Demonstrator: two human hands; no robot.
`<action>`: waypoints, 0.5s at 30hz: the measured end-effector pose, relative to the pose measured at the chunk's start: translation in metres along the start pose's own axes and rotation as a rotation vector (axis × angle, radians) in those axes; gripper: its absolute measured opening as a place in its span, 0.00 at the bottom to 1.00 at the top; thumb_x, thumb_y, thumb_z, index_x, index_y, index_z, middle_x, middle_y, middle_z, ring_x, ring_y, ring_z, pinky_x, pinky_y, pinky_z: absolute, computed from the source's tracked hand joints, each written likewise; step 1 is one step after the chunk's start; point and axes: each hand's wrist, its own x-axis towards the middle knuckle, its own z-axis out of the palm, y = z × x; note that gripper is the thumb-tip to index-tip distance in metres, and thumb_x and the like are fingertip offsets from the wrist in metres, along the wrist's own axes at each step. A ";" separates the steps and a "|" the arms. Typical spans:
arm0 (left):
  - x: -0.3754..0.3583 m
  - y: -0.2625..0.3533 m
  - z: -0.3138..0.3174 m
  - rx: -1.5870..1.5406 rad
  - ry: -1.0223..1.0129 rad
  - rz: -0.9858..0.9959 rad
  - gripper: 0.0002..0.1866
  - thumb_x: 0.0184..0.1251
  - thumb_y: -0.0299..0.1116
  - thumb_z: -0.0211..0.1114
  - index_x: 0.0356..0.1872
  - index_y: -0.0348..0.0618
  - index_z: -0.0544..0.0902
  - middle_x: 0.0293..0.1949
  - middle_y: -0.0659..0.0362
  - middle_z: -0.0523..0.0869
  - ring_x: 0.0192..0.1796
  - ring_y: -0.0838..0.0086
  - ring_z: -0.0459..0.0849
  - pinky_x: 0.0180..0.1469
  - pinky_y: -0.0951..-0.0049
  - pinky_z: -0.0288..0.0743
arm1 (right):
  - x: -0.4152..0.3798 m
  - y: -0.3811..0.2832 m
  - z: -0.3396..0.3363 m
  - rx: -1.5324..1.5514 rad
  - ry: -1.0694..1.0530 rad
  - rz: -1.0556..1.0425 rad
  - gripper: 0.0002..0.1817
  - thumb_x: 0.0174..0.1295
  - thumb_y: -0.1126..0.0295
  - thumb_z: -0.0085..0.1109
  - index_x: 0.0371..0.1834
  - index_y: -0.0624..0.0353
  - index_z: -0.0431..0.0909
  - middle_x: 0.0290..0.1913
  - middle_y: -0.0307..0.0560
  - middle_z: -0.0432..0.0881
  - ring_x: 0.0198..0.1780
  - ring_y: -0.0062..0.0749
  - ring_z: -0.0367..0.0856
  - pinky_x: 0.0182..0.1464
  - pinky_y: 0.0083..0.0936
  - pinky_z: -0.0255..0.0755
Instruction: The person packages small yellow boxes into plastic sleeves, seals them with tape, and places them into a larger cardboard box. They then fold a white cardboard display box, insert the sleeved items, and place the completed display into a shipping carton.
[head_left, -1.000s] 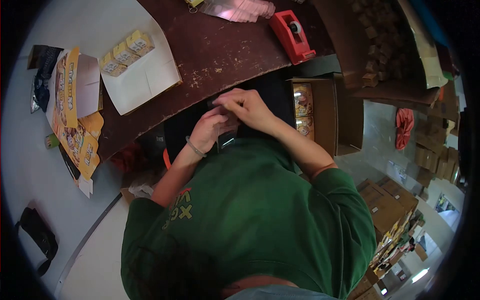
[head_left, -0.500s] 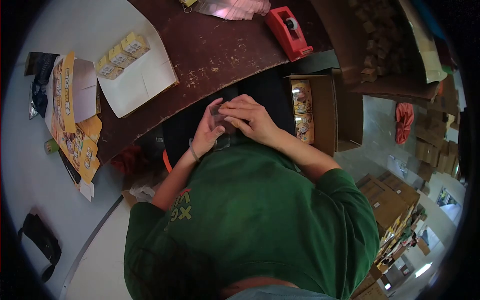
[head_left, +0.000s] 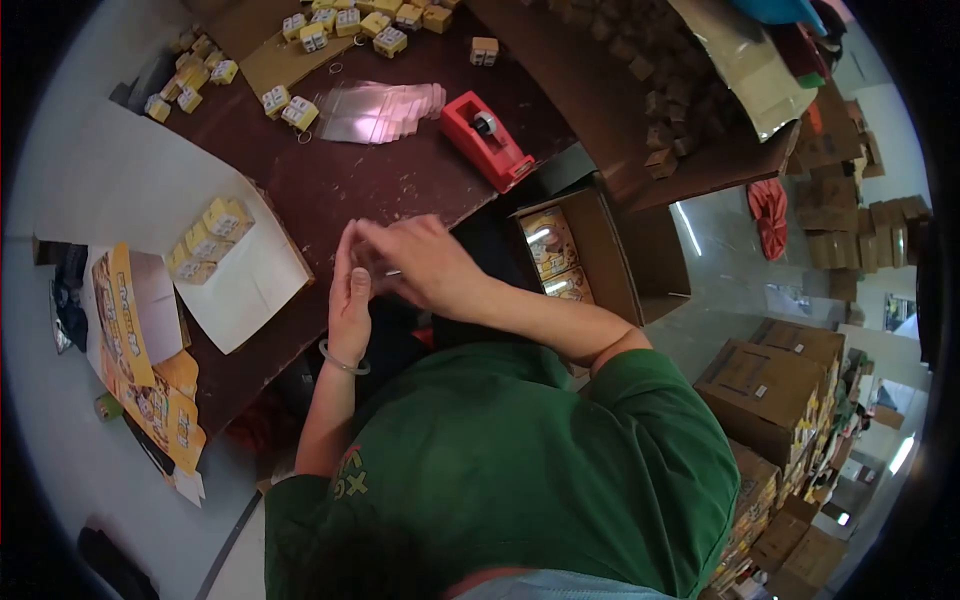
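Note:
My left hand (head_left: 350,308), a band round its wrist, is raised at the table's front edge with its fingers upright. Between both hands is a clear plastic piece (head_left: 379,272), mostly hidden by the fingers. My right hand (head_left: 428,262) curls over it from the right, its fingertips blurred. Beyond them, a pile of flat clear plastic pieces (head_left: 372,112) lies on the dark table, beside a red tape dispenser (head_left: 487,140). To the left, a short row of small yellow-and-white boxes (head_left: 211,240) stands on an open white carton (head_left: 262,285).
Several small yellow-and-white cubes (head_left: 390,41) with key rings lie at the back of the table. A cardboard box (head_left: 618,270) holding printed yellow packs (head_left: 552,247) stands at right, below a large carton of small brown boxes (head_left: 670,115). Printed yellow card (head_left: 150,375) lies at left.
Both hands have moved left and upward in view, from near my lap to the table edge, with the clear plastic piece. The view has shifted, showing more of the table's back.

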 end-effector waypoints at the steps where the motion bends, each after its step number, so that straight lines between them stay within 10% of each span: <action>1: 0.004 0.002 0.004 -0.108 0.050 -0.076 0.30 0.81 0.43 0.50 0.76 0.45 0.56 0.62 0.55 0.74 0.59 0.71 0.78 0.59 0.69 0.75 | 0.000 0.002 0.014 -0.076 0.000 -0.132 0.42 0.51 0.70 0.67 0.71 0.63 0.59 0.56 0.52 0.76 0.58 0.46 0.75 0.60 0.44 0.66; 6: 0.020 -0.012 -0.023 -0.520 0.022 -0.278 0.19 0.79 0.48 0.50 0.61 0.49 0.74 0.57 0.58 0.80 0.57 0.65 0.80 0.54 0.68 0.78 | 0.040 0.048 -0.047 0.117 0.014 -0.181 0.27 0.58 0.58 0.70 0.60 0.53 0.76 0.59 0.50 0.76 0.62 0.46 0.73 0.65 0.45 0.64; 10: 0.017 -0.017 -0.028 -0.658 -0.012 -0.326 0.15 0.77 0.47 0.54 0.51 0.49 0.79 0.50 0.55 0.81 0.51 0.62 0.82 0.47 0.66 0.82 | 0.025 0.168 -0.142 -0.449 0.492 0.566 0.24 0.62 0.60 0.64 0.60 0.57 0.76 0.60 0.55 0.77 0.62 0.54 0.73 0.65 0.45 0.67; 15: 0.024 -0.025 -0.024 -0.658 0.004 -0.425 0.13 0.72 0.43 0.58 0.48 0.47 0.78 0.45 0.57 0.80 0.48 0.65 0.82 0.43 0.68 0.80 | -0.058 0.249 -0.185 -1.148 0.103 1.438 0.20 0.64 0.64 0.55 0.59 0.54 0.76 0.57 0.58 0.78 0.61 0.52 0.75 0.61 0.44 0.69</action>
